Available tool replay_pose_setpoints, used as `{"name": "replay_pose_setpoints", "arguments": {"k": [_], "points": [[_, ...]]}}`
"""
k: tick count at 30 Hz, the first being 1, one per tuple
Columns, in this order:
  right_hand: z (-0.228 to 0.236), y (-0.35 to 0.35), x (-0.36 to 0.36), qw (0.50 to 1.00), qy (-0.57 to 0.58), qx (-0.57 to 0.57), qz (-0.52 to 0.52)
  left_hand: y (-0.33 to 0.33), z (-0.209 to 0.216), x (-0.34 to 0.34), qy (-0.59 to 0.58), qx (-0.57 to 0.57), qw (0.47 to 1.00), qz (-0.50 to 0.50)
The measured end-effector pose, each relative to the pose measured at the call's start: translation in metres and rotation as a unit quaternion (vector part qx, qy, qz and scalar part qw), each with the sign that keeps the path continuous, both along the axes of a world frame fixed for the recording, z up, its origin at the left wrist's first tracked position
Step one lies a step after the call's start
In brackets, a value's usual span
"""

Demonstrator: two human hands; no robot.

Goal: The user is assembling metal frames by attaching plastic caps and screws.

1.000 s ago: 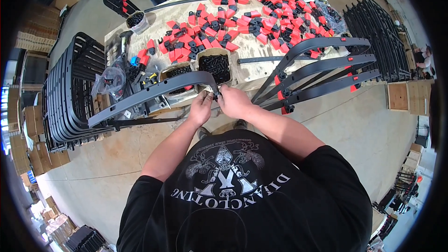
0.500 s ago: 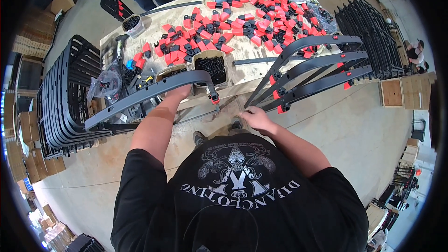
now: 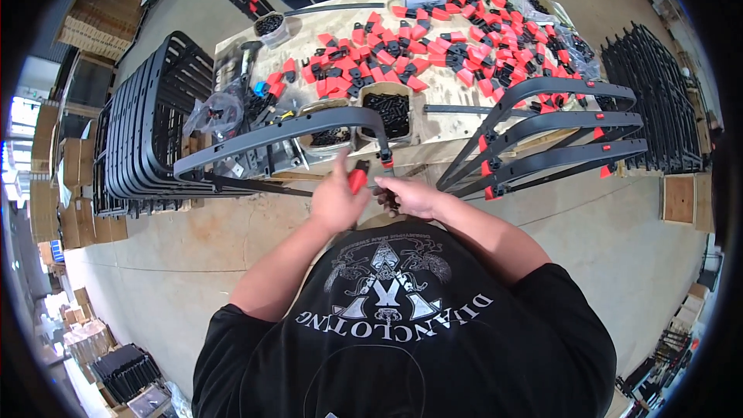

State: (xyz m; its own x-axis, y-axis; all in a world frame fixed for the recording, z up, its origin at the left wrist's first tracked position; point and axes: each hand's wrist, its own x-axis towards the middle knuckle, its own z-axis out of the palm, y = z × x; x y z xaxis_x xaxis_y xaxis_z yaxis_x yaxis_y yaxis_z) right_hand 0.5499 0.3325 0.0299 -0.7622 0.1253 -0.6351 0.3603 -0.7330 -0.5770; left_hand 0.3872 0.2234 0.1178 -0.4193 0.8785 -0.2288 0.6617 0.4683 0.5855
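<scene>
1. Fingers of the left hand (image 3: 336, 200), mostly closed, are holding the red-and-black clip (image 3: 357, 180) before the desk (image 3: 439, 125).
2. The right hand's (image 3: 414, 198) are resting half-curled, contents unclear.
3. Clip is looking light, stiff; red sides are inviting grip.

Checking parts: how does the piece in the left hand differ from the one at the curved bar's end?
Held piece: in the left hand; bar-end piece: at the curved bar end. Held piece shows much red; bar-end piece, only a little. Both: red and black.
</scene>
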Motion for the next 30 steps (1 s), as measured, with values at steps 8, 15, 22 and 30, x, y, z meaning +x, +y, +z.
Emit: {"name": "replay_pose_setpoints", "arguments": {"k": [8,15,22,30], "points": [[0.017,-0.051,-0.103,0.973,0.010,-0.107,-0.206,-0.046,-0.019,-0.066,0.098,0.269,0.941,-0.183],[0.042,-0.126,-0.176,0.962,0.160,-0.168,-0.144,-0.136,-0.013,-0.168,0.078,0.309,0.932,-0.174],[0.032,-0.183,-0.240,0.945,0.193,-0.215,-0.151,-0.196,-0.004,-0.240,0.065,0.224,0.958,-0.168],[0.046,-0.209,-0.280,0.950,0.183,-0.216,-0.134,-0.226,-0.017,-0.278,0.020,0.216,0.969,-0.115]]}}
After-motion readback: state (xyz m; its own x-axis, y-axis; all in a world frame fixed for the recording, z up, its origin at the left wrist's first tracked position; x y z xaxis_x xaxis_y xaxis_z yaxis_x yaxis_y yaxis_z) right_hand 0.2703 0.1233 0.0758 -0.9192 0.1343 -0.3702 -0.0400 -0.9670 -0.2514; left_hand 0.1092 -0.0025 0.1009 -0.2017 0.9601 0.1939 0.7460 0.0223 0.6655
